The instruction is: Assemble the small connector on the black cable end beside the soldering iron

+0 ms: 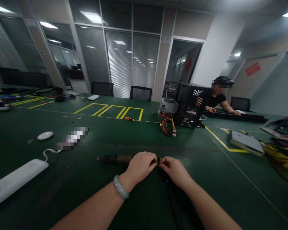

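Note:
A dark, rod-shaped electric screwdriver lies across the green table, its narrow tip pointing left. My left hand, with a pale bangle at the wrist, is closed over its right end, thumb and fingertips pinched together. Close beside it, my right hand pinches the end of a black cable that runs down toward the table's near edge. The fingertips of both hands almost meet. They hide the small part between them, so I cannot tell whether cable and tool are joined.
A black computer case and a power supply with loose wires stand ahead right. An orange-handled screwdriver lies beyond my hands. A white power strip is at left, a metal box at right. A co-worker sits far right.

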Motion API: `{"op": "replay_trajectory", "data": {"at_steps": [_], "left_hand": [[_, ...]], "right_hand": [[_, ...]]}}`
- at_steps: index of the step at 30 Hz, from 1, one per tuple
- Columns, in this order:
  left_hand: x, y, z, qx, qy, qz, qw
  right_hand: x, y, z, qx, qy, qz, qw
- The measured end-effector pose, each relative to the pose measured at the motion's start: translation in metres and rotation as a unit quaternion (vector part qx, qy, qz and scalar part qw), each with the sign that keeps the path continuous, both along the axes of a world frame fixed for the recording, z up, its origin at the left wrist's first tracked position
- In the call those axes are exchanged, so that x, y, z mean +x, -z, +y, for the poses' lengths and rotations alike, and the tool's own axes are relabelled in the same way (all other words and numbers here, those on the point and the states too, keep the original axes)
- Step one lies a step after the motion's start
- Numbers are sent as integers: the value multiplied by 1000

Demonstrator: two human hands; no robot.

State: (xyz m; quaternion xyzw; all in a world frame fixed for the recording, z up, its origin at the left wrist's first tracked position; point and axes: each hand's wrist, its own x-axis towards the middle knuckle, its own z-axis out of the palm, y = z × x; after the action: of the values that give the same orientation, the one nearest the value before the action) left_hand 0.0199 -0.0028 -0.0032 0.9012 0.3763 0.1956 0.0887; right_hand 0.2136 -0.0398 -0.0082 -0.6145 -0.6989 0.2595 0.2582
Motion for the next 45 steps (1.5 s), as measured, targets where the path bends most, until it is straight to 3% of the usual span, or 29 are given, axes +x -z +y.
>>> {"op": "replay_trajectory", "data": {"at_steps": [7,13,19,25,31,38,45], "left_hand": [[-2,-2,0,2,23,-3,1000],[-2,-3,-3,10,30,4,1000],[0,-3,-4,-4,-11,5,1000],[-1,-4,-4,0,25,-2,1000],[1,1,0,-8,-18,11,1000],[1,4,3,-7,7,-2,1000],[0,4,2,-10,-10,-11,1000]], "right_hand": [[-1,-4,2,31,-31,-42,998],[-3,-4,2,45,-19,-69,996],[-2,-2,3,26,-27,-54,998],[-1,0,4,20,-29,-32,999],[1,3,6,12,-33,-17,999],[1,1,5,4,-29,-4,1000],[2,1,5,-5,-26,9,1000]]}}
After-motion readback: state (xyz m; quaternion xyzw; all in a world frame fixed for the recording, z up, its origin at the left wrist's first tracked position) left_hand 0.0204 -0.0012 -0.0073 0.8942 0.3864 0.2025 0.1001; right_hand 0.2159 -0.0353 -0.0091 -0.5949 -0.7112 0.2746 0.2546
